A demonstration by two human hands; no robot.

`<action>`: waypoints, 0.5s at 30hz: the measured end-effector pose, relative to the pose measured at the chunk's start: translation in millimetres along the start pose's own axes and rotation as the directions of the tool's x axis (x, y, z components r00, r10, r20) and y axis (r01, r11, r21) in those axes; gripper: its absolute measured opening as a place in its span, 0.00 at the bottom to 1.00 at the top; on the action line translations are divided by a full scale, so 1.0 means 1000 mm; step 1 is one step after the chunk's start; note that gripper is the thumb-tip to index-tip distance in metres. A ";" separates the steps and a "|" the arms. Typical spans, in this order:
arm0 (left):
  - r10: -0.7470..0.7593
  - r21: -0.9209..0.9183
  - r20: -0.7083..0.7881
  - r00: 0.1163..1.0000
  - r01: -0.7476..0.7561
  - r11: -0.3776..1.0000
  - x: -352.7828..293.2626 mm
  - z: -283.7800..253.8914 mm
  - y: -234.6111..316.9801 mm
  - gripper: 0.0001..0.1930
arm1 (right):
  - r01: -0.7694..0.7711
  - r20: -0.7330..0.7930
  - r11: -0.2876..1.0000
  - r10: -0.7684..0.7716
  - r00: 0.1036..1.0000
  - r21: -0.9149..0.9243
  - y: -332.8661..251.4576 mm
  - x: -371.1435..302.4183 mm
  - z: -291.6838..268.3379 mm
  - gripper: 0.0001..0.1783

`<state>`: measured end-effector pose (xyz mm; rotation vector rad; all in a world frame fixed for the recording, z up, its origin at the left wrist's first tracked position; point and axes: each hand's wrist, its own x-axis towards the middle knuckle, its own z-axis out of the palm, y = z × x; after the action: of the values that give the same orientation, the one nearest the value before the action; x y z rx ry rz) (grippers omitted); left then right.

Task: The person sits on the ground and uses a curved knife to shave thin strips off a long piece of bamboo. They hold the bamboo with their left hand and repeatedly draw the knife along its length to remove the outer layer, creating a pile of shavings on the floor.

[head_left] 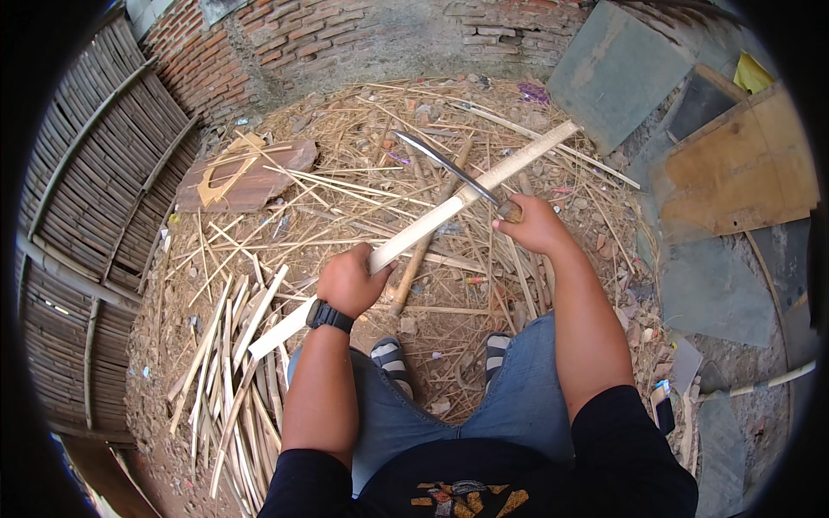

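My left hand, with a dark watch on its wrist, is closed around a long pale split bamboo strip. The strip slants from the lower left, beside my left knee, up to the far right. In my right hand is the wooden handle of a machete. Its dark, curved blade points to the far left and crosses the strip, its edge at or against the strip just ahead of the handle. Whether the edge bites into the bamboo I cannot tell.
A heap of split bamboo strips lies left of my legs. Round poles and scattered slivers cover the ground ahead. A brown board lies at the far left. Bamboo fencing, a brick wall and leaning sheets surround the space.
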<state>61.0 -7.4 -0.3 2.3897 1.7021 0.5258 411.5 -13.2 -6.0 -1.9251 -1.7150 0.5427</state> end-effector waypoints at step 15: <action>0.011 -0.015 -0.009 1.000 -0.012 1.000 0.000 0.006 -0.003 0.24 | -0.011 -0.003 1.000 0.011 1.000 -0.012 -0.001 0.001 0.004 0.42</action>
<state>60.3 -5.7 -7.0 2.3916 1.6827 0.5504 408.9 -11.8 -8.5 -1.9441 -1.7104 0.5349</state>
